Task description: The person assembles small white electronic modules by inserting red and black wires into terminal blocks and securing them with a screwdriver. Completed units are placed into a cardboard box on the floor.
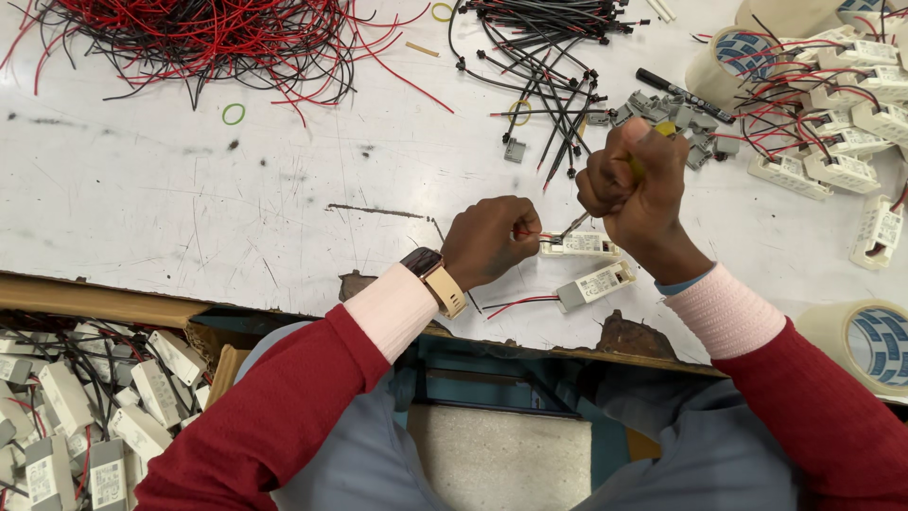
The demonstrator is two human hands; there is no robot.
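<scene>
My left hand point(490, 240) pinches a thin red wire against the end of a small white driver box point(584, 244) lying on the white table point(189, 189). My right hand point(636, 180) is closed in a fist around a yellow-handled screwdriver point(653, 142), whose metal tip points down at the box's terminal end. A second white box point(596, 284) with red and black leads lies just in front, near the table edge. A watch sits on my left wrist.
A tangle of red and black wires point(208, 43) fills the far left. Black cable bundles point(544, 57), grey clips point(676, 118) and a black marker point(683, 95) lie at the back. Wired white boxes point(832, 123) and tape rolls point(865, 341) stand right. A carton of boxes point(85, 416) sits lower left.
</scene>
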